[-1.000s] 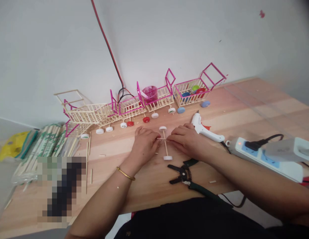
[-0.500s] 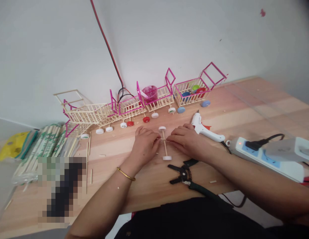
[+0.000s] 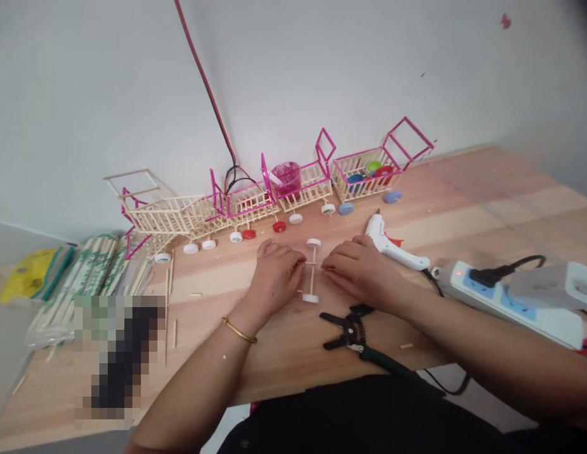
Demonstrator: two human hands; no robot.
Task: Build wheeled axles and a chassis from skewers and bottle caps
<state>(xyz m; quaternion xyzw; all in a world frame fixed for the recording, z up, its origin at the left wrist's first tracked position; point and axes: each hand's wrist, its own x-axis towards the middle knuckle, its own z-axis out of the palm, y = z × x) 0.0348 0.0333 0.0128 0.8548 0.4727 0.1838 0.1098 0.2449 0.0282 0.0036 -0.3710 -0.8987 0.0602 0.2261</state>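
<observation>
A wheeled axle lies on the table between my hands: a thin wooden rod (image 3: 313, 279) with a white cap wheel (image 3: 314, 243) at the far end and another white cap wheel (image 3: 311, 299) at the near end. A short wooden stick (image 3: 311, 263) crosses the rod. My left hand (image 3: 275, 275) is closed, pinching the left end of that crossing stick between thumb and finger. My right hand (image 3: 352, 268) rests just right of the axle, its fingers loosely stretched out and apart from the stick. Nothing shows in it.
Several small stick carts (image 3: 302, 189) with cap wheels line the wall. At right lie a white glue gun (image 3: 392, 246) and a power strip (image 3: 505, 299). Cutters (image 3: 350, 331) lie near the front edge. Bundled sticks (image 3: 87, 277) and a yellow packet (image 3: 31, 274) are at left.
My right fingers have come away from the crossing stick and moved slightly right. The axle has turned a little, its near wheel shifting left and its far wheel right.
</observation>
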